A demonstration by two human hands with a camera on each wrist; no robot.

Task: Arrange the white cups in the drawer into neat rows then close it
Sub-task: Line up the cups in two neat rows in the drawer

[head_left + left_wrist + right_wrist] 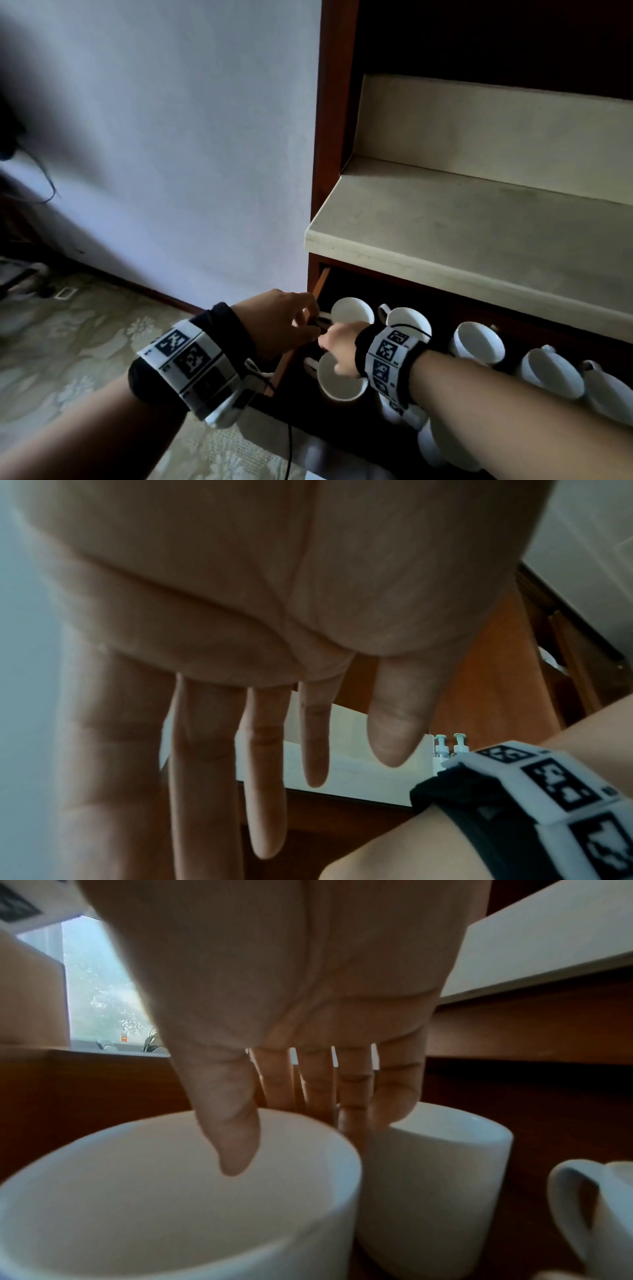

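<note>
Right hand (340, 349) grip pinches a white cup (342, 380) rim in the drawer (291, 363); left hand (277, 322) released.

White cups in an open drawer

The wooden drawer (286, 363) stands pulled out; upright white cups (478, 342) (handled, empty) run left to right in a loose far row, with one cup (342, 382) nearer, at the left.

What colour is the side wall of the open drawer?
Orange-brown wood. The drawer wall shows best in the head view, beside the left hand.
</note>
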